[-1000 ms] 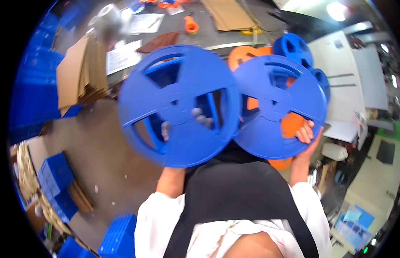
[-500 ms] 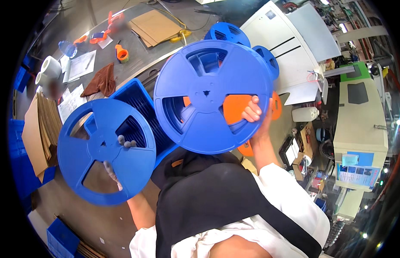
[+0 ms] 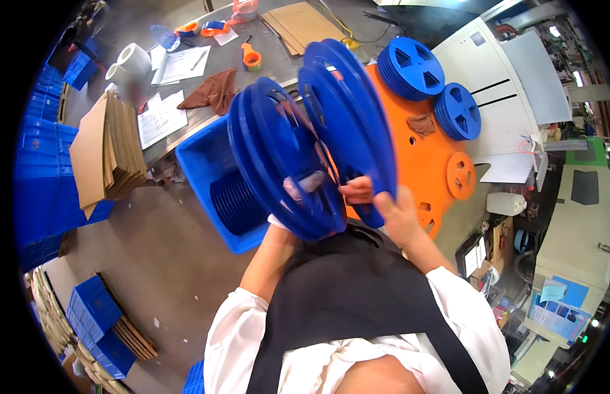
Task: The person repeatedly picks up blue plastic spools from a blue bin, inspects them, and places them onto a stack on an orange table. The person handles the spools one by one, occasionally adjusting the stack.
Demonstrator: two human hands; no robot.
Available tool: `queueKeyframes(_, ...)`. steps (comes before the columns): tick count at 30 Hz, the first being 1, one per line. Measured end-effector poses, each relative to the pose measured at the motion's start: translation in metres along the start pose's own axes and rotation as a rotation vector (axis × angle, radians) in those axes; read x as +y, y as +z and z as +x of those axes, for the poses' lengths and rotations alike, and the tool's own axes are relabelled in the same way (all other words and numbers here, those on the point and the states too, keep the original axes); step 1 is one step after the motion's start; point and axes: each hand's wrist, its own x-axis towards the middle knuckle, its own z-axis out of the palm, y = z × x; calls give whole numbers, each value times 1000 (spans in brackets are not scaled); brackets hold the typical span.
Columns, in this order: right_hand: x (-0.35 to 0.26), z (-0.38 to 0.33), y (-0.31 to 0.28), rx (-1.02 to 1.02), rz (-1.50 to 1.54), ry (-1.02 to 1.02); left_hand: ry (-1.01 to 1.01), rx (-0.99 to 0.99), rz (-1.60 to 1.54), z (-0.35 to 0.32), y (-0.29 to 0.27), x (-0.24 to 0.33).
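- Two large blue plastic reels held up in front of the chest, both turned nearly edge-on to the camera, flanges close together, side by side.
- Left reel: spoked flange faces partly toward the view; sits over the open blue bin below it.
- Right reel: stands a little higher and further back, blurred at its upper rim; overlaps the orange surface behind it.
- Left hand: fingers pushed through the hub area of the left reel and curled around it; fingertips show pale through the spokes. Closed grip on that reel.
- Right hand: wrapped around the lower edge of the right reel, thumb and fingers clamped on the flange near the hub.
- Blue bin: on the floor just beside the bench, a row of dark blue reels standing inside.
- Orange table: behind the reels; two stacks of blue reels lie flat near its far edge, a small orange disc at its right side.
- Grey bench at upper left: papers, brown cloth, tape rolls, flat cardboard sheets.
- Cardboard stack leans at far left, blue crates around it.
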Motion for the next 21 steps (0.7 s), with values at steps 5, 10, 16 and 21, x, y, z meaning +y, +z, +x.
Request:
queueKeyframes(5,-5,-11,-43,271,25,119,-9,-166,-409,-46,-27,28)
queueKeyframes(10,18,-10,-78,501,-12,287,63,-324,-799,-56,-44,12)
queueKeyframes(16,55,-17,-110,848,373,281,80,-478,-996,-53,-48,14)
queueKeyframes(21,42,-40,-114,649,584,-2,230,-524,-787,-42,-71,2)
